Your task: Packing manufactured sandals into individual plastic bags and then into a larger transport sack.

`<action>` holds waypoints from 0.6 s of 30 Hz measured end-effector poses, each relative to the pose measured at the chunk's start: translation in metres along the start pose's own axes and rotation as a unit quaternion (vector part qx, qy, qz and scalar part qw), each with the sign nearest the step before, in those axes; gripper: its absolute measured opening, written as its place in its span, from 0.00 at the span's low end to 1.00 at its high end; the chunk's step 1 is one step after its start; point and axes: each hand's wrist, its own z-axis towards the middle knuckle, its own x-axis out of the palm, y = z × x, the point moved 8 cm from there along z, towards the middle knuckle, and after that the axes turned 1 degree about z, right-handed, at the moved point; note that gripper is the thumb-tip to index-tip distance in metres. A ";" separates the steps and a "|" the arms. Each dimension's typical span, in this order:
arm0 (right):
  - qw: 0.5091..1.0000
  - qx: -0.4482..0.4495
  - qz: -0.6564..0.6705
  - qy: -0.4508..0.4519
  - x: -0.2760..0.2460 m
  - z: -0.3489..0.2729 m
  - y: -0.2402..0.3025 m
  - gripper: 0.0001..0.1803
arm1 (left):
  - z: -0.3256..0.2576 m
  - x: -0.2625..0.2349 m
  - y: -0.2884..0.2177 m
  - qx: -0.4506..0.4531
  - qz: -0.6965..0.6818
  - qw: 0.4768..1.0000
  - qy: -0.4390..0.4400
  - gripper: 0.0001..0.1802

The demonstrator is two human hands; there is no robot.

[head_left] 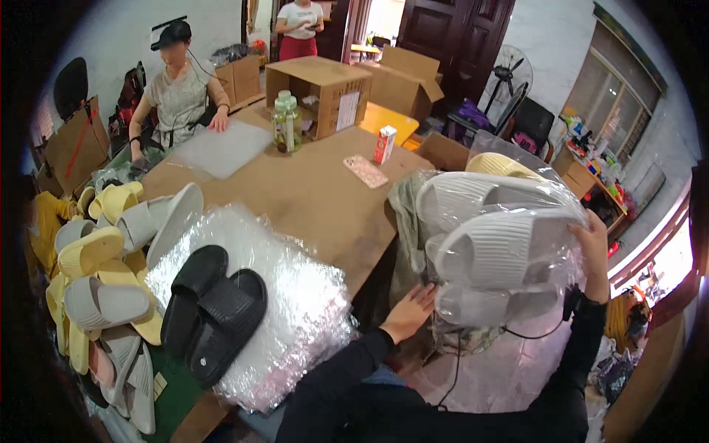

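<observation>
At the right, several pairs of pale slippers in clear plastic bags are piled at an olive cloth sack (405, 229). My right hand (591, 247) grips the right end of the bagged white slippers (491, 251), its fingers closed on the plastic. Low at the pile's left side is my left hand (410, 314), fingers stretched out and holding nothing; whether the fingertips touch the plastic, I cannot tell. Above the white slippers, a bagged yellow slipper (498, 164) shows. To the left, a pair of black slippers (214, 306) lies on a stack of clear plastic bags (295, 325).
Loose yellow and grey slippers (107, 295) heap up at the left. On the brown table (325, 214) are a phone (365, 171), a small carton (385, 145), bottles (286, 122) and an open cardboard box (317, 85). One person sits across the table; another stands behind.
</observation>
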 end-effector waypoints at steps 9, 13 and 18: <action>0.996 -0.021 0.082 0.035 -0.011 -0.009 0.006 0.16 | -0.022 0.089 -0.003 -0.074 0.036 0.985 0.154 0.19; 0.998 -0.015 -0.036 0.044 0.024 -0.023 -0.026 0.17 | -0.035 0.082 0.023 -0.060 0.039 0.993 0.091 0.10; 0.981 -0.099 -0.087 0.141 0.088 -0.047 -0.022 0.23 | -0.053 0.073 0.029 -0.055 0.001 0.986 0.157 0.06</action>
